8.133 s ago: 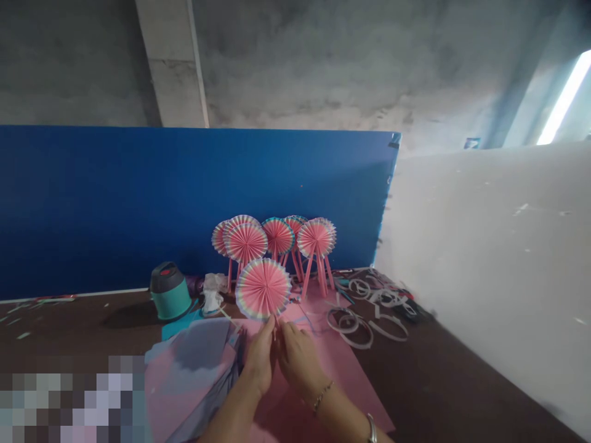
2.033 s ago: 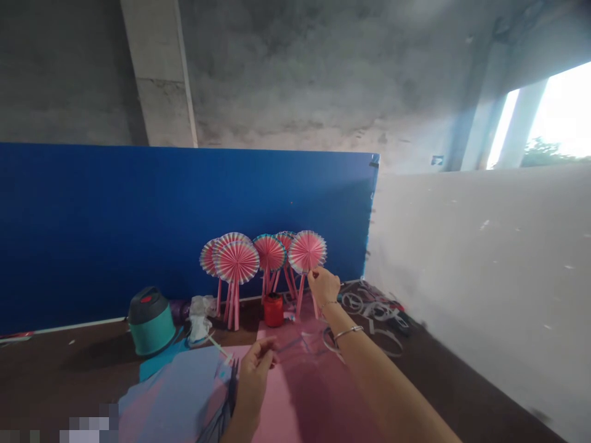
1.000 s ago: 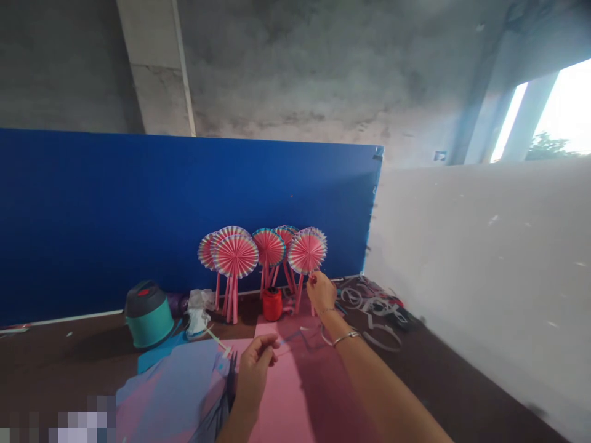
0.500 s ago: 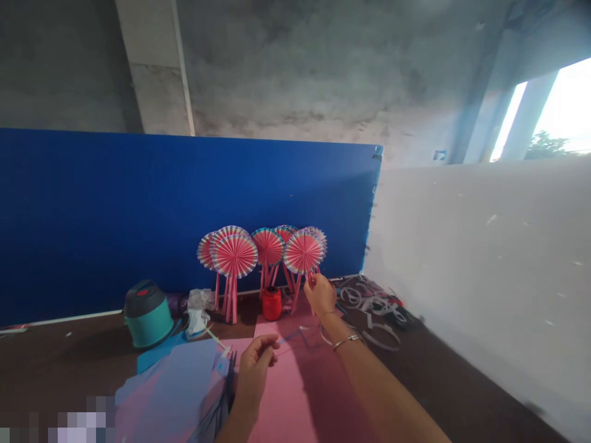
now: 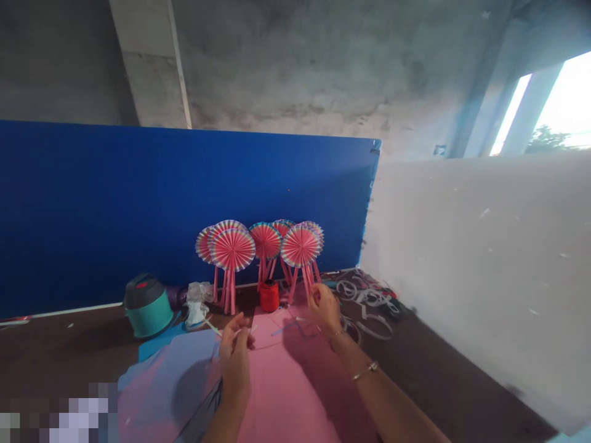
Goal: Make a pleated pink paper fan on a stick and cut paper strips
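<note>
Several pleated pink paper fans (image 5: 232,250) lean against the blue panel, each on pink stick handles. Close below the right-hand fan (image 5: 301,245) is my right hand (image 5: 327,309), its fingers loosely bent and nothing visible in them. It appears apart from the handles, though the fingertips are partly turned away. My left hand (image 5: 236,351) hovers over the near paper, thumb and fingers apart, holding nothing visible. Pink paper (image 5: 281,381) lies beneath both hands. A red jar (image 5: 269,296) stands between the hands, in front of the fans.
A teal-and-grey device (image 5: 148,306) sits at the left beside crumpled white plastic (image 5: 197,304). Bluish sheets (image 5: 180,357) lie at lower left. Curled white strips (image 5: 373,320) are scattered at right, before the white wall (image 5: 480,246). The blue panel (image 5: 115,209) stands behind.
My right hand has let go of the right-hand fan's handle and drawn back slightly downward and right. My left hand has shifted left, with its fingers more spread. The fan stays leaning.
</note>
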A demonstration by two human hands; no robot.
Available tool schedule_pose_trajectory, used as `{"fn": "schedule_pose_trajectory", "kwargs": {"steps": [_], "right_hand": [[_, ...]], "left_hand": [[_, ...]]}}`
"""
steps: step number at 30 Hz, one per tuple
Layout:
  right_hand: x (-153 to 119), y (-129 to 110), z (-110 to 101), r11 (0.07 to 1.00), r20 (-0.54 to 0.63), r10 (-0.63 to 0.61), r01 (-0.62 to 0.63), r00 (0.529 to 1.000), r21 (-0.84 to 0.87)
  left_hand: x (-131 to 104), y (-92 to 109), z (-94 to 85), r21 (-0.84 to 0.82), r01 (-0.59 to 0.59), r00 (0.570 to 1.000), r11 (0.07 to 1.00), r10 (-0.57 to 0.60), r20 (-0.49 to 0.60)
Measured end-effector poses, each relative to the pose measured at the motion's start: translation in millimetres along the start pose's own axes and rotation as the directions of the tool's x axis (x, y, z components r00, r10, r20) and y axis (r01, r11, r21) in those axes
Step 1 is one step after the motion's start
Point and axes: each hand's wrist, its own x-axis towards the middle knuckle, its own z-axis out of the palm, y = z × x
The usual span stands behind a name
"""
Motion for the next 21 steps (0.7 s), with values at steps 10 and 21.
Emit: {"fn": "schedule_pose_trajectory", "kwargs": {"steps": [10,21], "right_hand": [[-51,-21,-3,0.97,0.386,-0.202,0.238,0.9,-0.047],[-56,-13,-10,0.962,0.448,-0.226,0.27,0.865,-0.038]], "left_hand": [[-4,34,7.9,-0.052,0.132,0.991,0.99,-0.133,-0.026],[-22,4,-40.8,0.488,-0.633,0.525,0.601,-0.129,0.841]]}}
